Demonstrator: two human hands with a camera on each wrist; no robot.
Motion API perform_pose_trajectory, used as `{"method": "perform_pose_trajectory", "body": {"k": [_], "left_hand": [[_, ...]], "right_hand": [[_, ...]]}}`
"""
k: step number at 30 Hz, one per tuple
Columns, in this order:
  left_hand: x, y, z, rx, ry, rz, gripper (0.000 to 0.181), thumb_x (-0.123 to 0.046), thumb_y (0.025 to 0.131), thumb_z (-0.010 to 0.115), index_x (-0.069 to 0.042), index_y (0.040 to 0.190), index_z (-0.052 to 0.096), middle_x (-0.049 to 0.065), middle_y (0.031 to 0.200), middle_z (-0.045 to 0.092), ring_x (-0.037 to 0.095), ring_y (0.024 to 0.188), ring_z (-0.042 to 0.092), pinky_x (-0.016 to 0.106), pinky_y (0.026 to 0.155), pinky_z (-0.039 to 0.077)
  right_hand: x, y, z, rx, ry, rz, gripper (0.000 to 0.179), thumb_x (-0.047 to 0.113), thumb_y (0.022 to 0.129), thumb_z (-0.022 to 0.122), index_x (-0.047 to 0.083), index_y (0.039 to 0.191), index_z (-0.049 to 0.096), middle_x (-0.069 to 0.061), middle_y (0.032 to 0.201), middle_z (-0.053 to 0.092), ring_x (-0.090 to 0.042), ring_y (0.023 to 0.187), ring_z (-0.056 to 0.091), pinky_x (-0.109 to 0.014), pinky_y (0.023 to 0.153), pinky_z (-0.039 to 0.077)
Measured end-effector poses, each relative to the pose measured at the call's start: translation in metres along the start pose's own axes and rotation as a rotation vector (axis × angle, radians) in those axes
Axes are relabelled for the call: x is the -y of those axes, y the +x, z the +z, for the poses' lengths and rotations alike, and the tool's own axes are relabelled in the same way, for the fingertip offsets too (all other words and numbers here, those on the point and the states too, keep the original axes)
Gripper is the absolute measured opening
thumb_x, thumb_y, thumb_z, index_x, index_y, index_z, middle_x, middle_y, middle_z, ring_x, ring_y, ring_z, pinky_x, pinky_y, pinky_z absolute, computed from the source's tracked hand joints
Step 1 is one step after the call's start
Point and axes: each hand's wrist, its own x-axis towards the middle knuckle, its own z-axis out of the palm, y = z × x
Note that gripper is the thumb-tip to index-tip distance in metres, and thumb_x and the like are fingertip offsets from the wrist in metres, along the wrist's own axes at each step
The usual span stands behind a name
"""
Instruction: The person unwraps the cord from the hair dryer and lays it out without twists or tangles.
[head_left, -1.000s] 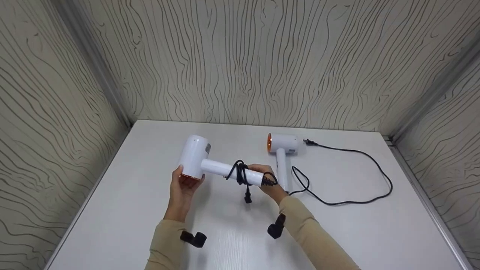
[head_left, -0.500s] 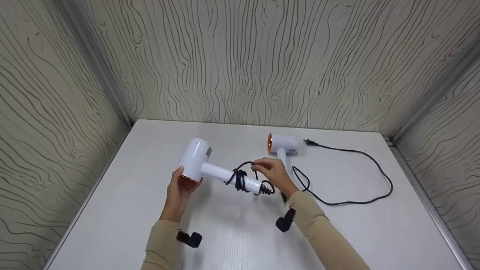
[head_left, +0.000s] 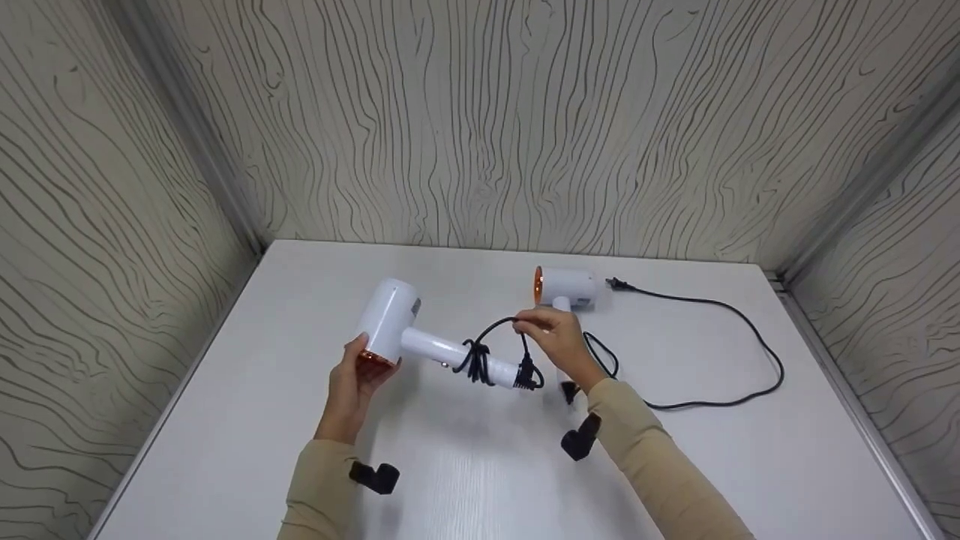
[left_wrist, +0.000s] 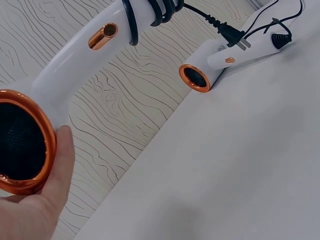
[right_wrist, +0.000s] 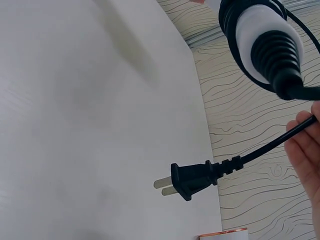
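My left hand (head_left: 352, 390) grips a white hair dryer (head_left: 386, 319) by the orange-rimmed end of its barrel, holding it above the table. The handle points right, and a black cord (head_left: 475, 364) is wound round it in several loops. My right hand (head_left: 559, 341) pinches a free stretch of this cord above the handle's end. From those fingers the two-pin plug (right_wrist: 192, 178) hangs down, plain in the right wrist view. In the left wrist view the orange rim (left_wrist: 47, 150) faces the camera, the thumb lying along it.
A second white hair dryer (head_left: 568, 286) lies on the white table (head_left: 465, 480) behind my right hand, its handle partly hidden. Its black cord (head_left: 720, 405) curves out to the right, ending in a plug (head_left: 619, 284) near the barrel. Patterned walls (head_left: 480, 127) enclose the table.
My right hand has left the dryer's handle, risen and moved right, drawing a loop of cord up with the plug dangling. The left hand and dryer have sunk slightly.
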Motion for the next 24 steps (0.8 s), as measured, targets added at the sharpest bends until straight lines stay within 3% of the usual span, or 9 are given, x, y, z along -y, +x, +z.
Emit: {"method": "perform_pose_trajectory", "body": {"k": [9,21,24], "left_hand": [[-0.001,0.0005,-0.0005,-0.052,-0.029,0.001,0.06,-0.04,0.097,0.046,0.003,0.137,0.034,0.002,0.102,0.058,0.009,0.086,0.064,0.023,0.082,0.06],[-0.0025,0.0006,-0.0001,-0.131,-0.034,-0.008,0.065,-0.046,0.096,0.048,0.0,0.14,0.031,0.007,0.118,0.051,0.008,0.092,0.062,0.025,0.088,0.058],[-0.0029,0.0002,-0.0007,-0.15,-0.051,-0.004,0.066,-0.046,0.096,0.048,0.0,0.139,0.03,0.007,0.12,0.049,0.008,0.092,0.061,0.025,0.09,0.058]], "right_hand": [[0.0062,-0.0017,-0.0027,-0.015,-0.079,-0.056,0.009,0.002,0.082,0.07,0.0,0.09,0.075,-0.015,0.088,0.074,-0.015,0.081,0.069,-0.019,0.076,0.058],[0.0059,-0.0055,-0.0033,-0.051,-0.154,-0.309,0.008,-0.001,0.08,0.072,0.0,0.087,0.075,-0.011,0.08,0.073,-0.019,0.072,0.066,-0.024,0.064,0.055],[0.0038,-0.0067,-0.0022,-0.053,-0.149,-0.332,0.008,-0.002,0.079,0.073,0.0,0.086,0.075,-0.011,0.079,0.072,-0.021,0.069,0.065,-0.022,0.062,0.054]]}}
